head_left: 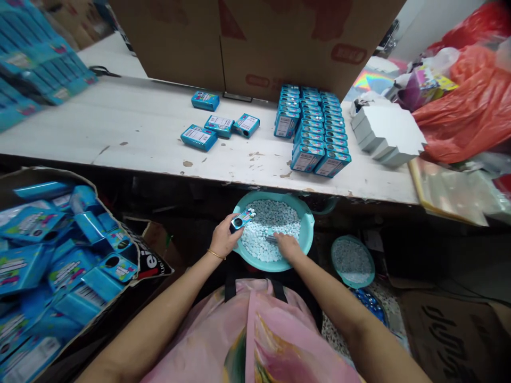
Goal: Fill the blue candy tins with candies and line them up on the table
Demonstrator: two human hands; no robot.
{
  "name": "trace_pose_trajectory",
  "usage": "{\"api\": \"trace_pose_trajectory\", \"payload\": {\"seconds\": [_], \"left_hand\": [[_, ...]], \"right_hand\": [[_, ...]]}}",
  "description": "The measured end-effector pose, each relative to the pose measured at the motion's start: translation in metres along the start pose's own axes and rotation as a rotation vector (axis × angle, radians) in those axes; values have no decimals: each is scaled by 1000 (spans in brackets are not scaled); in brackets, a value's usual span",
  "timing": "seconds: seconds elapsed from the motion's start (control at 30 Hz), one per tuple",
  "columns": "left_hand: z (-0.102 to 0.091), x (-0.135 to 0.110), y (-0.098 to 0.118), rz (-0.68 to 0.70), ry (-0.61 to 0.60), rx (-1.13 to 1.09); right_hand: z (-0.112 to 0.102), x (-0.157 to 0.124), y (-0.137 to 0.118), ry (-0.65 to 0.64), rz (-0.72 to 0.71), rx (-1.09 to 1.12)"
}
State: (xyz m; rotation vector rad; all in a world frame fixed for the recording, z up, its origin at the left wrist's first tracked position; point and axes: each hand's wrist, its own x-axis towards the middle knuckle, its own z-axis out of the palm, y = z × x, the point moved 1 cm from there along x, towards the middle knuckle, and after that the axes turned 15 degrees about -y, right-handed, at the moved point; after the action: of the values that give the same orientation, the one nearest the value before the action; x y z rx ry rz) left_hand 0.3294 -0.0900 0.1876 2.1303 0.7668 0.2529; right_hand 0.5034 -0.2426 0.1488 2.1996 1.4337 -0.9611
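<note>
My left hand (pixel 224 236) is closed around a small blue candy box (pixel 239 221), held tilted over the left side of a turquoise basin (pixel 306 234). Several white candies sit at the box's upper end. Pale, pill-shaped candies (pixel 275 213) fill much of the basin. Down among them, my right hand (pixel 288 247) is closed on a small, light-blue, scoop-like tool (pixel 272 238), partly hidden by the fingers and the candies.
On the white table (pixel 159 143) lie several loose blue boxes (pixel 199 137) and packed rows of boxes (pixel 305 157). A large carton (pixel 259 48) stands behind. Left is a bag heaped with blue boxes (pixel 66 255); right, a smaller basin (pixel 372 274) and white cartons (pixel 389 130).
</note>
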Motion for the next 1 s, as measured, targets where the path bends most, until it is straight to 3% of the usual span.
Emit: {"api": "trace_pose_trajectory", "payload": {"seconds": [0.13,0.27,0.4,0.53,0.63,0.77,0.9,1.0], "left_hand": [[-7,-5,-3,-28,56,-41],[-12,-7,-1,-14,77,-92],[-15,-4,0,10,123,-104],[-6,2,-2,-8,96,-73],[7,5,2,18,21,-17],[27,7,12,74,-82,65],[40,8,16,106,-140,129],[45,9,14,102,-157,140]], "right_hand": [[25,32,-36,55,-142,310],[28,37,-28,116,-245,520],[16,13,3,169,-303,624],[-16,-31,26,225,-392,678],[-49,-64,29,248,-407,607],[-86,-92,15,214,-312,275],[-106,-104,-9,139,-119,-45],[-115,-109,-27,126,-80,-156]]}}
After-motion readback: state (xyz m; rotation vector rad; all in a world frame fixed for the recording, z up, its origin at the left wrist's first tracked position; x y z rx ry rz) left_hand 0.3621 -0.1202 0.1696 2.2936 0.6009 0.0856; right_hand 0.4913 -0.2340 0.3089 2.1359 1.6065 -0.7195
